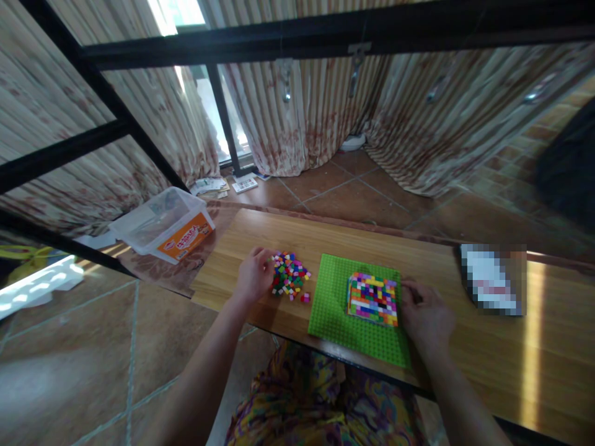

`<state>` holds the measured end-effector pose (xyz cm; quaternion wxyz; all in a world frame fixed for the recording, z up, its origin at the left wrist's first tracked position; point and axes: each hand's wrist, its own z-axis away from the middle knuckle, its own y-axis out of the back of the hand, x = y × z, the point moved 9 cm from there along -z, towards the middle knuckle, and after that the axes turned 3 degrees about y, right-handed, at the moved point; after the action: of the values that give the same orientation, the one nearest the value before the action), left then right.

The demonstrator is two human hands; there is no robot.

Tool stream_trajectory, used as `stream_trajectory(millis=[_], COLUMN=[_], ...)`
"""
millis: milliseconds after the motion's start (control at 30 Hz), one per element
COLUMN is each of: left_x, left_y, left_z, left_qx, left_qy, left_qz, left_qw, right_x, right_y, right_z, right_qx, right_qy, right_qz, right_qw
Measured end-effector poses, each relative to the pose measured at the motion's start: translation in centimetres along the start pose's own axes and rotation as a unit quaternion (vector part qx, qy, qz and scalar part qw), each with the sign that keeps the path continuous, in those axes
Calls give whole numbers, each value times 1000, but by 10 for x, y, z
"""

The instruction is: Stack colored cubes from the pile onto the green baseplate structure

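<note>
A green studded baseplate (330,303) lies on the wooden table. On it stands a rectangular block of multicoloured toy bricks (372,299), with a few dark gaps in its top. My right hand (428,317) is at the plate's right edge, close beside the block, with its fingers curled against the edge. To the left of the plate is a loose heap of small coloured bricks (289,275). My left hand (255,274) is at the left side of this heap, fingers curled together in a pinch. Whatever may be between those fingertips is too small to make out.
A clear plastic bin (170,217) with an orange label stands left of the table (488,353). A blurred-out package (490,279) lies on the table at right. Black metal bars (297,43) cross above, before striped curtains (302,118). Papers (244,183) lie on the tiled floor.
</note>
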<state>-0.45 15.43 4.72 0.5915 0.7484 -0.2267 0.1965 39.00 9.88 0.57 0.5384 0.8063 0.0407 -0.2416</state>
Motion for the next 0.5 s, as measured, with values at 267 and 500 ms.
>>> stream_trajectory(millis=[267, 500], left_x=[20, 21], left_y=[-21, -19], left_z=[-14, -9], left_qx=[-91, -88], left_qy=[-73, -63], left_qz=[-138, -149], left_qw=[984, 983], right_x=[2, 0], right_y=[-2, -1], right_z=[-1, 0], right_qx=[1, 5], right_qy=[6, 4], right_qz=[-1, -1], right_qw=[1000, 1000])
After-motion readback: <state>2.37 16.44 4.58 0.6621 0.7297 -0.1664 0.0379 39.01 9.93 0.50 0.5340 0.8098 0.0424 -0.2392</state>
